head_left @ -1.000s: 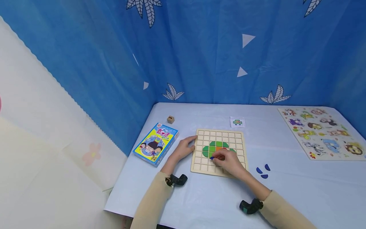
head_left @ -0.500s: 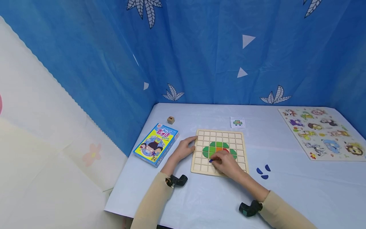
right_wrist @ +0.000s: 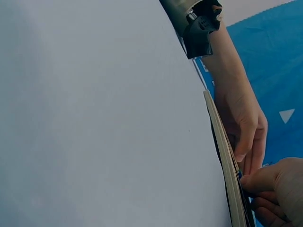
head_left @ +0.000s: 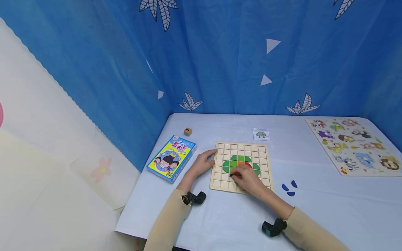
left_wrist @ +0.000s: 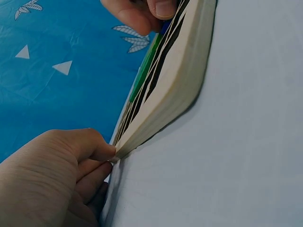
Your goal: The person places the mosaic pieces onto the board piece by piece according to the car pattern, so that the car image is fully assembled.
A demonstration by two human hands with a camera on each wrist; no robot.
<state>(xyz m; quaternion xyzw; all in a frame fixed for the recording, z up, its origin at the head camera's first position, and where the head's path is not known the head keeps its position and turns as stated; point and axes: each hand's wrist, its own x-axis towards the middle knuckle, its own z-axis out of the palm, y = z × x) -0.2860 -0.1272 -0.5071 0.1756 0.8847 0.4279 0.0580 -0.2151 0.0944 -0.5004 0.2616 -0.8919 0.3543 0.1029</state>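
Seen from the head camera, a square wooden grid board [head_left: 240, 167] lies flat on a pale blue desk [head_left: 329, 205], a little below the middle of the frame. Green rounded pieces [head_left: 240, 162] with an orange and a red one fill cells near the board's centre. The person's right hand [head_left: 248, 179] rests on the lower middle of the board, fingers curled, its grip pinching a small dark blue piece [head_left: 231, 176] against the grid just below the green shape. The piece is too small to tell which way it points or how its long axis runs. The left hand [head_left: 202, 164] lies at the board's left edge with relaxed fingers touching the rim, gripping nothing.

Only the head view shows the surroundings: three loose blue curved pieces [head_left: 289, 187] on the desk just right of the board, a small pattern card [head_left: 261, 134] above it, a colourful game box [head_left: 171, 158] to the left, a small wooden cube [head_left: 187, 131] beyond that, and an animal peg puzzle [head_left: 353, 144] at far right.

The left wrist view instead shows the board's thickness edge-on [left_wrist: 182, 71], the left fingers [left_wrist: 90, 149] touching its near corner, and the right thumb [left_wrist: 163, 7] at the top of the frame. The right wrist view shows the board as a thin sliver, with the right fingers [right_wrist: 272, 187] bent on it at lower right.
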